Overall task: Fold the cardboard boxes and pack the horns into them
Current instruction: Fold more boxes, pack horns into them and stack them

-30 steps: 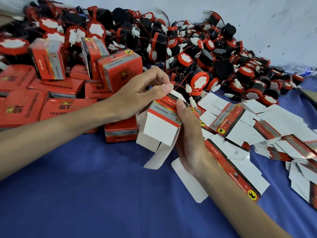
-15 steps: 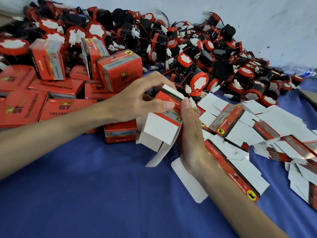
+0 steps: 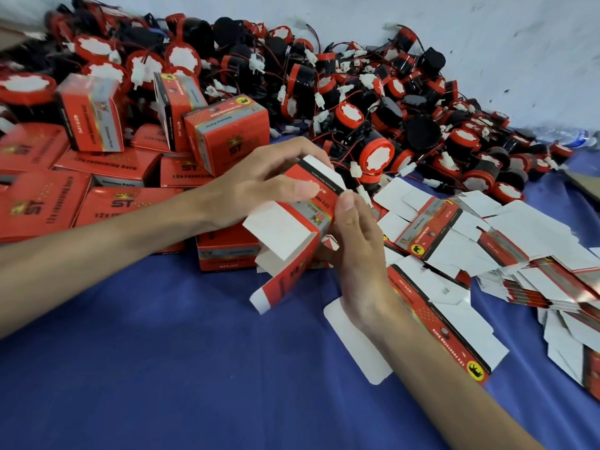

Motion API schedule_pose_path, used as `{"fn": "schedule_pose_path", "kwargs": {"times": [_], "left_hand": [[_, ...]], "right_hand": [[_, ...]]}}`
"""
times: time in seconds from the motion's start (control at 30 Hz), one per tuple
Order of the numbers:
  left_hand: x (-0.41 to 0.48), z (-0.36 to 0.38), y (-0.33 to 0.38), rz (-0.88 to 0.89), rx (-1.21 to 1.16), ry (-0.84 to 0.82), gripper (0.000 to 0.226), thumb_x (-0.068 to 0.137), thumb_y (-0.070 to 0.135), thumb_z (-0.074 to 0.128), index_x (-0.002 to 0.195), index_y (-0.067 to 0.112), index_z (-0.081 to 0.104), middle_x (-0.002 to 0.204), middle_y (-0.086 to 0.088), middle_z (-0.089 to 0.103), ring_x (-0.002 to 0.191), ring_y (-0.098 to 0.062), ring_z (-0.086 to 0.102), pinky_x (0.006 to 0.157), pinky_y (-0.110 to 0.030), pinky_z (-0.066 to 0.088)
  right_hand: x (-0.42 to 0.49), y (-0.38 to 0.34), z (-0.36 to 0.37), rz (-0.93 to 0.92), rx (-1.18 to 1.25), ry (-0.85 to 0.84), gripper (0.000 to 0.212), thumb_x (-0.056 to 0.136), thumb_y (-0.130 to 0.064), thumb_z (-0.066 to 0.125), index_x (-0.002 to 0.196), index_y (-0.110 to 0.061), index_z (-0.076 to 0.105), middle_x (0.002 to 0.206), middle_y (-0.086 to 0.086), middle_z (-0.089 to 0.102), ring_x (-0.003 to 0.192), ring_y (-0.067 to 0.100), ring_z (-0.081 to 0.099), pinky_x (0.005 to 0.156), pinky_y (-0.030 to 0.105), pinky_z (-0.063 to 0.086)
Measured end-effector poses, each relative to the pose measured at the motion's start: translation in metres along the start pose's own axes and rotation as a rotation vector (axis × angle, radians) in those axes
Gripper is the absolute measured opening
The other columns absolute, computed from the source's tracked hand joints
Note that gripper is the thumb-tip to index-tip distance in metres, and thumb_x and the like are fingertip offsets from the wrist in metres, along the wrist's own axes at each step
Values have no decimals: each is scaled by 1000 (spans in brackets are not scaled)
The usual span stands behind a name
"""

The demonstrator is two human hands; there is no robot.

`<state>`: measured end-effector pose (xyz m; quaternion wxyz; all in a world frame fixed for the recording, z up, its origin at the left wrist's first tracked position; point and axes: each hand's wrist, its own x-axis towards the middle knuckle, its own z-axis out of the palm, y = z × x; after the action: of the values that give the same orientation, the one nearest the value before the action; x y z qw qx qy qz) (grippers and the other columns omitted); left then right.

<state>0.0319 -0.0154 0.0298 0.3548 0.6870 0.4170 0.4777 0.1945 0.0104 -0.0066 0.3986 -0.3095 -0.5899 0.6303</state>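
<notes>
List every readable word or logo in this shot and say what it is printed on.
"ST": closed box at left.
"12v reversing horn": flat carton under the right hand's wrist.
"GTT-LPC": upright box.
"Genuine Parts": tilted box.
Print on the half-folded box in both hands: mostly blurred.

A half-folded red-and-white cardboard box (image 3: 292, 222) sits tilted above the table, flaps open. Black-and-red round plastic horns (image 3: 373, 125) lie heaped behind it, with flat unfolded red-and-white box blanks (image 3: 519, 248) spread at right.

Head view looks forward and down, close over the blue cloth (image 3: 162, 368).
</notes>
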Motion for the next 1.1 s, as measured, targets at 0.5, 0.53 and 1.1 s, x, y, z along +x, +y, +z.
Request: {"fn": "schedule_pose_path", "kwargs": {"times": [0.5,0.53,1.1], "left_hand": [[2,-3,-2,-7,-182,117,28,85,17,52,113,17,51,104,4,62,93,-9,65,79,-25,53],[2,-3,-3,-8,-202,109,27,86,16,49,112,17,51,105,4,62,94,-9,64,81,-25,53],[4,3,-4,-78,23,41,31,83,36,61,99,12,51,74,13,60,66,-3,60,60,-16,47]], "right_hand": [[2,2,-7,7,203,150,39,74,-39,69,109,-22,67,107,1,70,96,19,68,74,33,56],[3,0,-7,42,221,137,47,72,-42,70,113,-18,66,110,5,70,97,21,68,78,38,57],[-4,-7,2,-81,6,147,16,72,-40,69,86,-32,69,117,17,61,110,36,60,91,57,50]]}}
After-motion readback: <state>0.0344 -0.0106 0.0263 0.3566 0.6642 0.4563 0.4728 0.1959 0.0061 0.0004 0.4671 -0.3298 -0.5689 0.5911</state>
